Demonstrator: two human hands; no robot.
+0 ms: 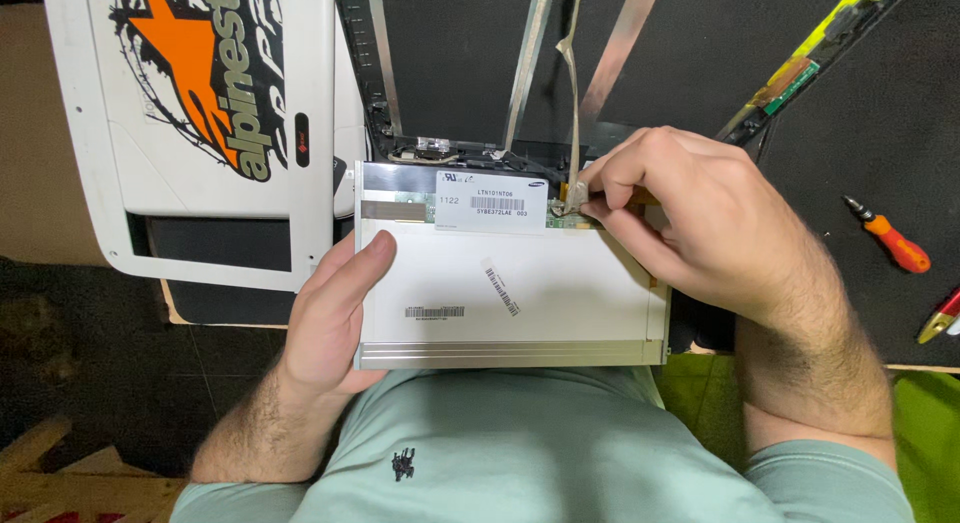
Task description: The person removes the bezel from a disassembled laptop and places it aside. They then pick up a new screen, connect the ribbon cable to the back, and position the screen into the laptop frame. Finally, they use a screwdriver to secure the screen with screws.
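From the head camera, looking straight down: the bare display panel [510,283] lies face down at the centre of the view, its white back up, already lifted out of the dark screen housing [470,63] that sits at twelve o'clock from it. So the panel looks freed from its frame; what is left, as I judge it, is the thin ribbon cable [573,93] that runs from the housing down to the connector on the panel's top edge, at about one o'clock.

The left hand [335,318] grips the panel's nine o'clock edge, thumb laid flat on the white back, fingers curled beneath it. The right hand [690,218] is closed in a pinch at the cable's end by the connector; whether the plug is seated or already out I cannot tell, the fingers hide it.

At ten o'clock lies a white laptop lid [200,133] with an orange and black sticker. At three o'clock an orange-handled screwdriver [893,240] rests on the black mat [860,133], well apart from both hands.
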